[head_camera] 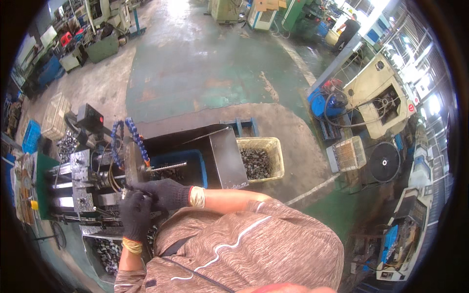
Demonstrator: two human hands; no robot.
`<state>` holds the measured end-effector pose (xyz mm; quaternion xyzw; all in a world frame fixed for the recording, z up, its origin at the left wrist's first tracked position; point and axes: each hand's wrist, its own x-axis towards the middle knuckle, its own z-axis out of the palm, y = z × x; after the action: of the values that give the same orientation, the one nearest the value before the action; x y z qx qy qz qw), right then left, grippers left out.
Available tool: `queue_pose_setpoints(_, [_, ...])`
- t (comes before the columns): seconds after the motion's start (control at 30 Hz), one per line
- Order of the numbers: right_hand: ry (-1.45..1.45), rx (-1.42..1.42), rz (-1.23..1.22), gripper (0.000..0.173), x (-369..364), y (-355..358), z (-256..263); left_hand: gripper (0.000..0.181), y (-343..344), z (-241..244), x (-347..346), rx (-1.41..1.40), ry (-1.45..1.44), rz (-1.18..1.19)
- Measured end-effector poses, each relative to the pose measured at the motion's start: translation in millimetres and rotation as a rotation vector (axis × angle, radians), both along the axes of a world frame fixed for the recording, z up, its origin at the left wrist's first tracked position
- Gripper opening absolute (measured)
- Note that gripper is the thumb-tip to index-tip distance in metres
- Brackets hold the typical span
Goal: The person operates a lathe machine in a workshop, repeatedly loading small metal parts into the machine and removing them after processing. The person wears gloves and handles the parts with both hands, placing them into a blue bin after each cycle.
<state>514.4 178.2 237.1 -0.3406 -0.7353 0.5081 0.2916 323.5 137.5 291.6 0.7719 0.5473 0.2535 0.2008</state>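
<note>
My left hand [135, 216], in a black knit glove, is raised beside the metalworking machine [81, 175], its fingers curled. Against it is my right hand [165, 194], also in a black glove, reaching in from the right. The fingers meet at the machine's near end; whether they hold a small part is hidden. Blue segmented coolant hoses [133, 133] with orange nozzles arch just above the hands. A ridged metal rod [169, 166] points right from the machine over a blue bin [203, 172]. A second long ridged rod [209, 135] lies across the dark tray.
A cream plastic basket [279, 161] of small metal pieces stands right of a sheet-metal plate [227, 161]. More pieces fill a metal bin [108, 252] at lower left. A blue basket [32, 136] is at far left. A person [348, 31] stands in the distance, upper right.
</note>
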Motion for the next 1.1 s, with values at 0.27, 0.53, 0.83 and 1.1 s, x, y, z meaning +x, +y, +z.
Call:
queue_pose_setpoints(0.27, [-0.343,0.207,-0.316,0.036,137.9,-42.2,-182.9,0.029,38.8,-25.1,-82.9,0.288,-0.01,0.27])
queue_pose_setpoints(0.53, [-0.6,-0.511,-0.511,0.039,205.2,-88.9,-111.2,0.035,76.1,-70.0,-185.7,-0.304,0.032,0.427])
queue_pose_setpoints(0.83, [-0.598,-0.415,-0.721,0.039,180.2,-90.5,-145.4,0.035,98.1,-46.8,-189.1,-0.287,0.458,0.353])
queue_pose_setpoints(1.1, [-0.74,-0.532,-0.93,0.042,153.7,-80.0,-169.1,0.028,102.7,-77.2,-182.9,-0.122,0.424,0.334])
